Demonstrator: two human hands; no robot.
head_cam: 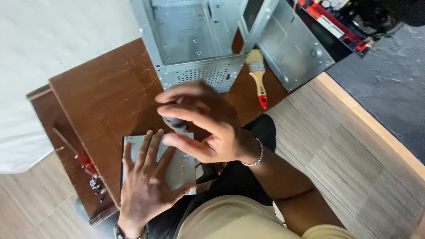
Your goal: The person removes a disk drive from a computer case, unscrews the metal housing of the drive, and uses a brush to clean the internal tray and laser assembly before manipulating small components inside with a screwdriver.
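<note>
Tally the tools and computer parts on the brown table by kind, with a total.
Paintbrush: 1
Screwdrivers: 2, black-handled in the right hand, red-handled on the lower ledge
Metal computer case: 1
Grey drive unit under the left hand: 1
Total: 5

A flat grey metal box [183, 161], rectangular with a pale labelled top face, lies flat at the near edge of the brown desk [106, 97]. A dark rounded tool handle [177, 124] stands over its far edge, blurred, its tip hidden, pointing down toward the box.
</note>
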